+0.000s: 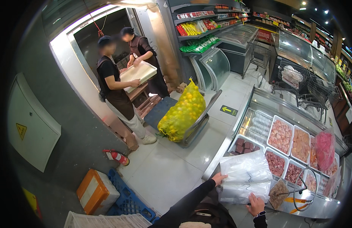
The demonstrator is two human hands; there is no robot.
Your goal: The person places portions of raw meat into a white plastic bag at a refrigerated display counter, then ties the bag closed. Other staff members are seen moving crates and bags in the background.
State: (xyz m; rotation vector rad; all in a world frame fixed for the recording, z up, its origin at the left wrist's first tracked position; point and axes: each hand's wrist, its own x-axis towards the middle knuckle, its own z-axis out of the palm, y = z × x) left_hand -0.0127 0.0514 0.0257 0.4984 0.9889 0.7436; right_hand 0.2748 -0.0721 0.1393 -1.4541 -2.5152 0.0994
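Observation:
White translucent plastic bags [244, 168] lie in overlapping sheets across the near corner of a meat display case [211, 169]. Dark curved lines show on the plastic. My left hand [220, 179] pinches the left edge of the bags. At their lower edge, my right hand [256, 204] has its fingers curled on the plastic. A thin dark rod [262, 203] passes by the right hand; whether it is held cannot be told. Beyond the bags are white trays of dark red blocks [244, 146], cut meat pieces [275, 163] and pale meat [280, 135].
A metal ring stand [316, 186] rises at the case's right. Two people in aprons hold a white tray [141, 71] by a doorway. A flat trolley [158, 109] carries a yellow net sack of citrus fruit [183, 111]. A fire extinguisher [119, 157], foam box [97, 192] and blue pallet [129, 199] stand left.

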